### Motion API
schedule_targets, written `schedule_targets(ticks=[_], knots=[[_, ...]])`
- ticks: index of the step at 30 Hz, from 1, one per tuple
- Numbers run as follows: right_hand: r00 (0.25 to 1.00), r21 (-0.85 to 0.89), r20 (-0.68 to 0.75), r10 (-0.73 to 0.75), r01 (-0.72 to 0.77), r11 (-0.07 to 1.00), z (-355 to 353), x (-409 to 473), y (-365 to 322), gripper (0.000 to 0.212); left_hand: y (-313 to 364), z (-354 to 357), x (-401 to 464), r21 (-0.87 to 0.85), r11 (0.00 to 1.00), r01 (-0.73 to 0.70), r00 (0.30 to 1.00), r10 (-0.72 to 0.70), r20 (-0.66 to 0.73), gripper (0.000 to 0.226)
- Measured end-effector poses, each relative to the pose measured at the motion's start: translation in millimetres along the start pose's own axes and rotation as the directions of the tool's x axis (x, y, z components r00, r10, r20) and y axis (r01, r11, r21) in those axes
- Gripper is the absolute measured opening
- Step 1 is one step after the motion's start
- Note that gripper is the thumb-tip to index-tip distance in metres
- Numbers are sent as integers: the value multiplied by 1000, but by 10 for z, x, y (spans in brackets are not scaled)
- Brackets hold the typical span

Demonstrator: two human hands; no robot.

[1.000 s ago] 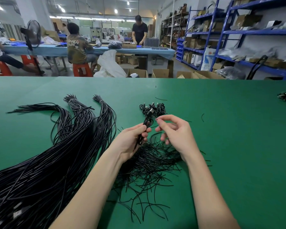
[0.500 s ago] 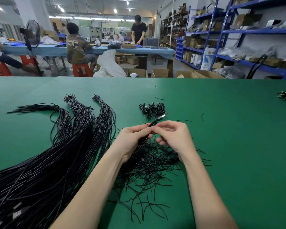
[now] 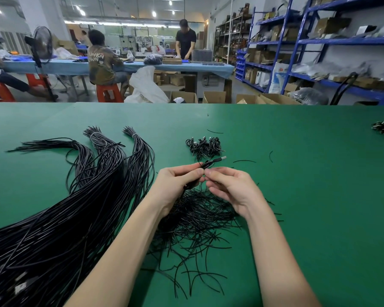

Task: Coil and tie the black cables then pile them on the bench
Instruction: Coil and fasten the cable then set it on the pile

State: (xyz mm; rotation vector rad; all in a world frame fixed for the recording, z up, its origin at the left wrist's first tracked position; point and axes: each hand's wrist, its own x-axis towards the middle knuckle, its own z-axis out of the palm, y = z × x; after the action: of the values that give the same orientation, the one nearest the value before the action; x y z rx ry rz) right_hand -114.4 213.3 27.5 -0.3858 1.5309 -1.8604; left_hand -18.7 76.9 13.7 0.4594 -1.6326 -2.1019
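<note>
Right hand [image 3: 230, 187] closed in from 3 o'clock; both now pinching coiled cable [image 3: 208, 163] with left hand [image 3: 175, 185], probably mid-tie.

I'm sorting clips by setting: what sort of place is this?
Probably a small factory or assembly workshop: a green bench strewn with black cables, blue shelving stacked with boxes, and workers at another table.

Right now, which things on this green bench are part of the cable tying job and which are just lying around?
Job: coiled cable held by left hand and right hand; finished pile; uncoiled cables; loose ties.
Lying about: fan; cardboard boxes; blue shelves.
</note>
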Motion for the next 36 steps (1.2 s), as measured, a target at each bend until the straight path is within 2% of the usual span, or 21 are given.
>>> schedule_targets(ticks=[4,10,15,18,21,24,26,31,36], knots=[[1000,14,-12,20,-19,1000,3,1,28,13,6,-14,-10,30,999,-13,1000,12,28,26],[999,17,2,44,-44,999,-8,-15,-7,15,68,-10,-30,98,994,-55,996,47,77,23],[996,-43,-88,-18,14,999,35,11,30,10,85,8,-38,203,977,-67,996,52,75,22],[991,-87,-116,-63,53,995,52,28,50,9,64,33,-40,230,969,-94,996,91,20,16],[996,-117,-55,-73,66,991,60,21,73,10,36,39,-27,179,982,-57,997,64,-36,17],[998,-55,61,-34,37,998,9,5,62,12,45,35,-14,7,1000,28,999,-28,-31,18],[993,-85,120,-21,32,996,-34,-3,33,13,61,34,-14,-58,997,58,998,-59,-14,17],[995,-142,102,3,11,990,-58,10,18,10,79,42,-22,-80,995,63,998,-62,8,15],[983,-69,154,102,-92,993,-94,13,42,17,75,41,-37,-34,998,47,999,-47,11,15]])
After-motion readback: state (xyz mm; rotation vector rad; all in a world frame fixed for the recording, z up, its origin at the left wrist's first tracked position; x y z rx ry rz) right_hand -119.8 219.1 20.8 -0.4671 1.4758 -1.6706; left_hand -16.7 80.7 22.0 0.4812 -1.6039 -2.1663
